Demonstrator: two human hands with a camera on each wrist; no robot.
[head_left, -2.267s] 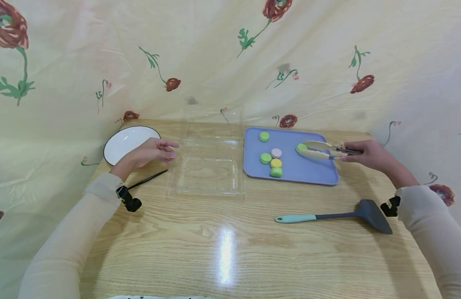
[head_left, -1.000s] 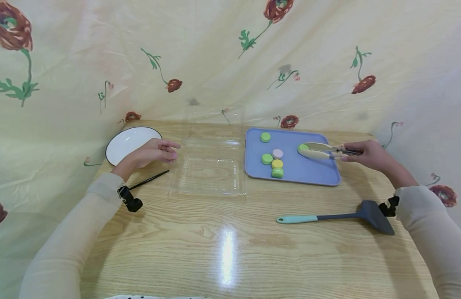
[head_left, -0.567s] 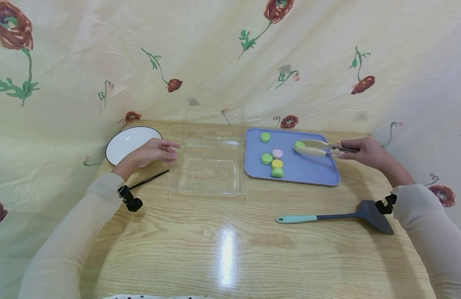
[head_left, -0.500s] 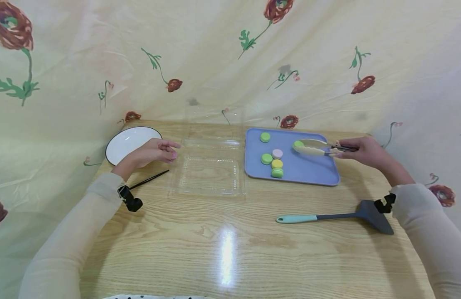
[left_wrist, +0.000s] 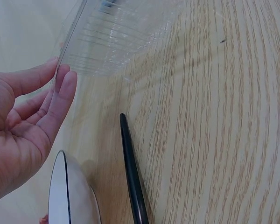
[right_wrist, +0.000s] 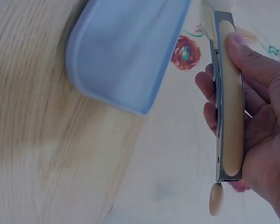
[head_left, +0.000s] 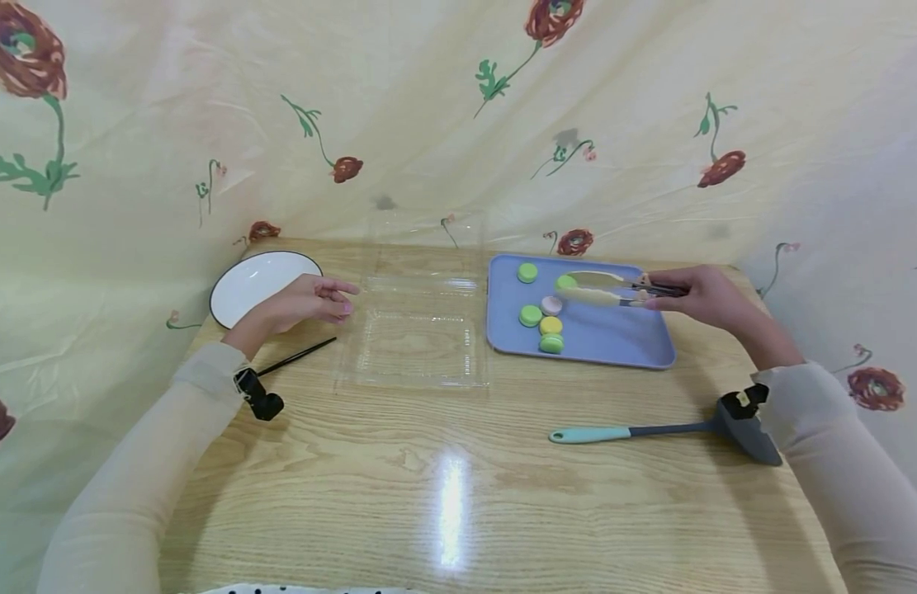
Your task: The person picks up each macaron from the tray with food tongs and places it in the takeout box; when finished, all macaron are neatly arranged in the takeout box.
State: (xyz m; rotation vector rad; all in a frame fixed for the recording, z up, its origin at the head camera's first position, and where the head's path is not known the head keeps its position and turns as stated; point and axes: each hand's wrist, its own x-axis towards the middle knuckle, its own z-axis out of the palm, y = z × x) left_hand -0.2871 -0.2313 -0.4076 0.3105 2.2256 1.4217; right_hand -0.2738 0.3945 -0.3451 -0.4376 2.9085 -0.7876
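My right hand grips a pair of tongs with cream-coloured handle inlays and cream tips. Between those tips is a green macaron, over the blue tray; whether it touches the tray I cannot tell. Several other macarons are on the tray, among them a pink macaron and a yellow macaron. At the left, my left hand pinches the rim of a clear plastic box between thumb and fingers. That box stands with its lid up, left of the tray.
A white dark-rimmed dish lies behind my left hand, with a thin black stick in front of it. A spatula with a turquoise handle lies before the tray, its blade partly under my right wrist. Floral cloth hangs behind the table.
My right hand and the tongs have moved left across the tray, carrying the green macaron from the tray's right part to near the pink one. My left hand has stayed in place.
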